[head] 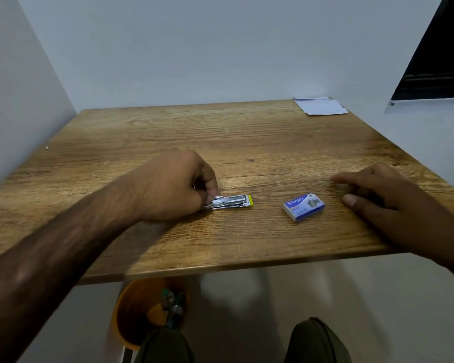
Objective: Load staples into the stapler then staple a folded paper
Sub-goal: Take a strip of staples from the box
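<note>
L hand (178, 187): fingers pinching rear end of stapler (232, 201), flat on table (247, 142)
R hand (378, 195): loose, empty, resting beside staple box (304, 206)
Paper (320, 106): far-right corner

Silver, yellow-tipped stapler (231, 202) lies flat beside blue staple box (303, 207); paper (320, 106) far.

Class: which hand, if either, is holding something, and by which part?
The left hand grips the stapler at its rear end; the right hand holds nothing.
</note>
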Available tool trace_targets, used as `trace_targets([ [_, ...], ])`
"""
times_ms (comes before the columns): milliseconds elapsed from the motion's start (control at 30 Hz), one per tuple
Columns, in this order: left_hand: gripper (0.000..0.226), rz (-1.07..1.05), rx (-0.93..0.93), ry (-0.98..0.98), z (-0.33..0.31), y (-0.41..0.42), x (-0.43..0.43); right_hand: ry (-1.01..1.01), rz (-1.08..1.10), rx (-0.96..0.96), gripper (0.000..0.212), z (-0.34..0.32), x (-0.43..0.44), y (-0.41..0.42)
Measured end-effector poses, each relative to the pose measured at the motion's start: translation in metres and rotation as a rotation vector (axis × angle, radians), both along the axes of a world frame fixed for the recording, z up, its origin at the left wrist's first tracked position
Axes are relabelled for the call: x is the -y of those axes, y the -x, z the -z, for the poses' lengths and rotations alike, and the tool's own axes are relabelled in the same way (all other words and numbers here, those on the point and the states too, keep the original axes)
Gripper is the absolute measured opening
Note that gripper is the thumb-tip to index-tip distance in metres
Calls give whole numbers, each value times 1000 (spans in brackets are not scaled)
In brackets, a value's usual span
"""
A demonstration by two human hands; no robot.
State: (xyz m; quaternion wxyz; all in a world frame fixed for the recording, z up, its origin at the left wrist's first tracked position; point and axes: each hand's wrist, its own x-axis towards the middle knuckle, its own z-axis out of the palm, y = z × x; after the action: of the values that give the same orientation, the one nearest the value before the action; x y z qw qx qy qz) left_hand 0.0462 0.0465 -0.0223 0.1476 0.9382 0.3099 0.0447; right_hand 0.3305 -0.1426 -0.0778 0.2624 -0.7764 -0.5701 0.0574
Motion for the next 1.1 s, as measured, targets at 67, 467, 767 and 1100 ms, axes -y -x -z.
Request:
trace_targets([
  [67,15,-11,12,-28,2,0,0,-18,-4,-27,38,1,0,-2],
  [467,31,-42,156,-134,3,21,15,-140,41,-69,41,3,3,0],
  [767,20,69,564,-117,28,-10,87,-311,-6,-87,44,-1,3,45],
  [1100,41,-154,290,-118,53,-57,87,-162,-54,-68,47,4,-4,49],
])
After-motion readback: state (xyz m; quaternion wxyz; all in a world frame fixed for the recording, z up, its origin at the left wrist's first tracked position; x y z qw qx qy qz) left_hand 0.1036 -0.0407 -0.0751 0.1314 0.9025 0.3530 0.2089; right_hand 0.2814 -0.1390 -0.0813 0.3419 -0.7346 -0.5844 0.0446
